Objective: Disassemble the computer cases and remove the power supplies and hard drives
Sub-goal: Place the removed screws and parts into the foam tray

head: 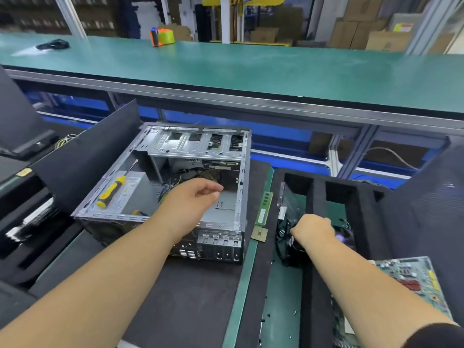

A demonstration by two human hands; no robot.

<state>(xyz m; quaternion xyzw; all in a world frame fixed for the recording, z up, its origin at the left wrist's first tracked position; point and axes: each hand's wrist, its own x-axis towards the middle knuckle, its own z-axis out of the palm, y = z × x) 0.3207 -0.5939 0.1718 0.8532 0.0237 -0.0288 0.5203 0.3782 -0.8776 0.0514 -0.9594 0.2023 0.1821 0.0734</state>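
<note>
Power supply (pixel 135 189) sits in the computer case's (pixel 175 177) left rear corner, long axis running front-back, screwdriver (pixel 111 190) laid on top. Left hand (pixel 193 199) hovers inside, nearer, loosely curled, empty. Right hand (pixel 312 228) outside the case's right wall, gripping black cables (pixel 282 237).

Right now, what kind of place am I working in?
Probably an electronics teardown or recycling workshop: an opened computer case on a green bench, a loose circuit board nearby, and stacked cardboard boxes behind.

Orange tape roll (pixel 162 36) and black cable bundle (pixel 53 43) on green bench (pixel 251 69).
</note>
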